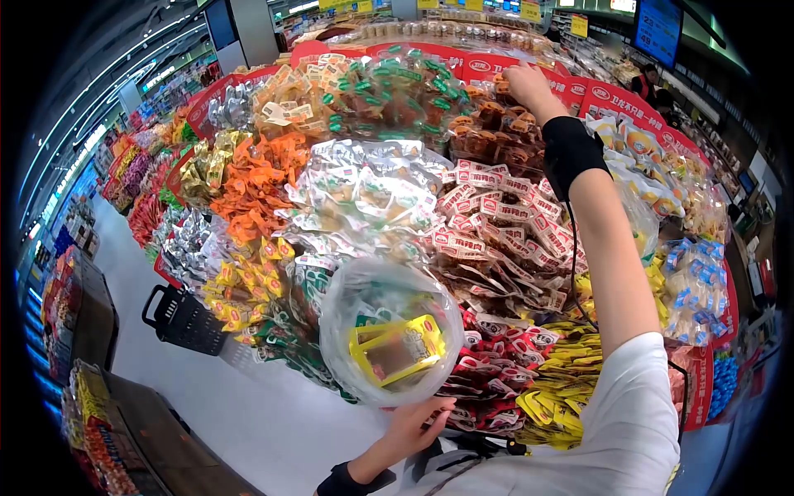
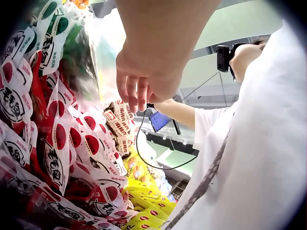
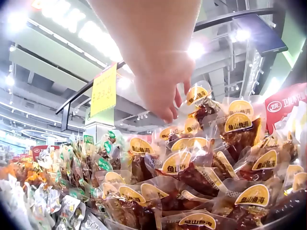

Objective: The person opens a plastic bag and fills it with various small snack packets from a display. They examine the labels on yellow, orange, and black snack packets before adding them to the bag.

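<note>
A clear plastic bag [image 1: 335, 310] sits with its mouth up over the near packets, a yellow windowed packet [image 1: 401, 349] inside. My left hand [image 1: 411, 430] is just below the bag's near rim, beside red-and-white packets [image 1: 500, 364]. In the left wrist view, the left hand [image 2: 148, 76] has loosely bent fingers, and the bag [image 2: 105, 52] is beside it. My right hand [image 1: 529, 85] reaches to the far heap of brown vacuum packs [image 1: 496, 132]. Right wrist view: bent fingers of the right hand [image 3: 165, 91] meet an orange-labelled pack [image 3: 199, 96]; I cannot tell whether they grip it.
Heaps of snack packets surround the hands: white-and-red ones [image 1: 484, 211], silvery ones [image 1: 364, 182], orange ones [image 1: 260, 178] and yellow ones [image 1: 562, 388]. A red printed border [image 1: 628, 107] edges the display. A black basket [image 1: 186, 322] stands at the left. A thin cable hangs from the right wrist.
</note>
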The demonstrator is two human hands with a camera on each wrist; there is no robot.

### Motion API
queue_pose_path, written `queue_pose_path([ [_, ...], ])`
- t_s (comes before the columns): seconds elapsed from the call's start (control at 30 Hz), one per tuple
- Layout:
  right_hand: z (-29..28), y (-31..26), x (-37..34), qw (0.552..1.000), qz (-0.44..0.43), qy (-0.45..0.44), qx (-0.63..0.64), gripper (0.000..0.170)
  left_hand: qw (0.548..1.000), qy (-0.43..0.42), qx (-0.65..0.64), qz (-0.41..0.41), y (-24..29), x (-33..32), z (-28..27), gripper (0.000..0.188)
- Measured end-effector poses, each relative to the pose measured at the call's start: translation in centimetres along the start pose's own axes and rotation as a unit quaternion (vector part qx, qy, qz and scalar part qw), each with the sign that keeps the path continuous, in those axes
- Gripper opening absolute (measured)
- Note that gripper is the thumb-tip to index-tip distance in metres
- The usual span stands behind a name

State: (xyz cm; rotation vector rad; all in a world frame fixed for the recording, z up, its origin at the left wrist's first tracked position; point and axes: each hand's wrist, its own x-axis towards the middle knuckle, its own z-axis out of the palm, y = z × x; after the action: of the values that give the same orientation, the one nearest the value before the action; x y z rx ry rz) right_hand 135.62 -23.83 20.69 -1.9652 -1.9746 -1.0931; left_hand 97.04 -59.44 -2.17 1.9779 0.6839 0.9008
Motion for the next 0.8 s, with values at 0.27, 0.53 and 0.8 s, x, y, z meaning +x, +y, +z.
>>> queue_pose_path([
  [0.27, 0.7, 0.0, 2.5, 0.998, 0.033, -0.049, -0.026, 0.016, 0.998, 0.002, -0.026, -0.06, -0.9, -0.5, -0.3, 0.025],
  [0.53, -0.4, 2.0, 4.2, 0.991, 0.1, 0.086, 0.001, 0.018, 0.999, 0.017, -0.006, -0.046, -0.7, -0.5, -0.5, 0.025],
  [0.8, -10.0, 2.9, 6.3, 0.938, 0.086, 0.232, 0.243, 0.021, 0.999, 0.005, 0.003, 0.04, 1.2, 0.7, 0.1, 0.024],
])
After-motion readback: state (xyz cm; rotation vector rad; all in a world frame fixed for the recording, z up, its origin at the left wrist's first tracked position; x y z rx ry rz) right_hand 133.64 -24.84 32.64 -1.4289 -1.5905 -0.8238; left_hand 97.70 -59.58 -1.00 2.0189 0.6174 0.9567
